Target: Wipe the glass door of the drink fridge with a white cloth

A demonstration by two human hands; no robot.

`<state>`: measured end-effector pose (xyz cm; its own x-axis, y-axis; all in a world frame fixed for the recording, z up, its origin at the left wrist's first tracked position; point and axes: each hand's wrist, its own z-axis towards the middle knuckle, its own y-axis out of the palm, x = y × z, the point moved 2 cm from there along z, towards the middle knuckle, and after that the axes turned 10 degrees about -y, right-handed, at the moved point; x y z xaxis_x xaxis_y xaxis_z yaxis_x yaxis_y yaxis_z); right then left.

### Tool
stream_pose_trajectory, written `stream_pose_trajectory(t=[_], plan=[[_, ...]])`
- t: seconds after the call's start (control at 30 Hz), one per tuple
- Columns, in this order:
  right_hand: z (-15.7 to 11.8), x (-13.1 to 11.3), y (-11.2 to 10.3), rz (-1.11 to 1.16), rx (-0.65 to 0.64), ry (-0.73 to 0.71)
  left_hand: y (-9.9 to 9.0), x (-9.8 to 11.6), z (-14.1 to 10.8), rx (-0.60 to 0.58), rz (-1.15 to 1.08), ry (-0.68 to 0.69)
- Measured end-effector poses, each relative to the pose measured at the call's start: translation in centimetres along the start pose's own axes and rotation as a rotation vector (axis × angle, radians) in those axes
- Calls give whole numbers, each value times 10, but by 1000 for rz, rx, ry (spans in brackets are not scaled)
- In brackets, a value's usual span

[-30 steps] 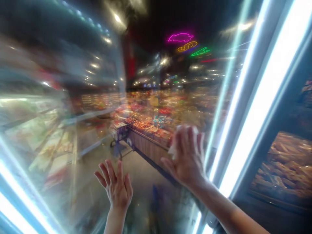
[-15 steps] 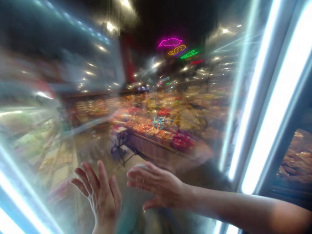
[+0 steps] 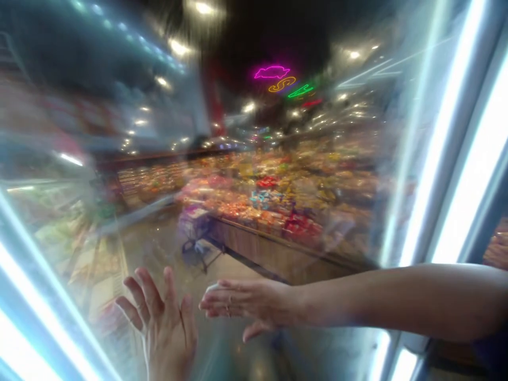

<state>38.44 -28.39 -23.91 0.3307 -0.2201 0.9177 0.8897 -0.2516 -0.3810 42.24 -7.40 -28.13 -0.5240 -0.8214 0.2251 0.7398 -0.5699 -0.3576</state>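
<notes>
My left hand (image 3: pixel 166 328) is raised at the lower left, its fingers spread and nothing in it. Beside it, just right of the lower middle, my right hand (image 3: pixel 254 306) points leftward with its fingers extended together and the thumb apart below them. It holds nothing, and a ring shows on one finger. A gap separates the two hands. Both appear in front of a clear, reflective surface that looks like glass, though whether they touch it I cannot tell.
Bright light tubes (image 3: pixel 444 127) slant down the right, others at the lower left. Beyond are a cart (image 3: pixel 196 227), a long wooden-sided stand (image 3: pixel 254 238) of colourful goods and neon signs (image 3: pixel 282 83) overhead. Much is blurred.
The right hand has shifted slightly left, and its forearm now lies higher and more level. The left hand has moved little. The tubes on the right appear farther right.
</notes>
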Motion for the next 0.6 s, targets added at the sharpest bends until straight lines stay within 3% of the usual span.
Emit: stream_pose_trajectory(t=[0.07,0.13,0.2,0.27,0.37,0.43,0.5,0.6], plan=[[8,25,-9,-11,14,67,-1,-7,0,-8,2,0],[18,69,-25,-32,72,285,-1,-12,-1,-15,0,-7],[29,96,-37,-49,110,467,0,-17,-2,-22,-7,-26],[39,85,-35,-66,99,444,1,-21,-3,-25,-11,-28],[48,27,-14,-106,-7,137,0,-28,-3,-11,-7,-17],[49,8,-7,-104,-48,12,-2,-32,-3,-8,-4,-12],[52,26,-13,-76,2,71,-4,-35,-3,-12,-12,-21],[61,83,-34,-46,96,397,-8,-37,-5,-23,-20,-56]])
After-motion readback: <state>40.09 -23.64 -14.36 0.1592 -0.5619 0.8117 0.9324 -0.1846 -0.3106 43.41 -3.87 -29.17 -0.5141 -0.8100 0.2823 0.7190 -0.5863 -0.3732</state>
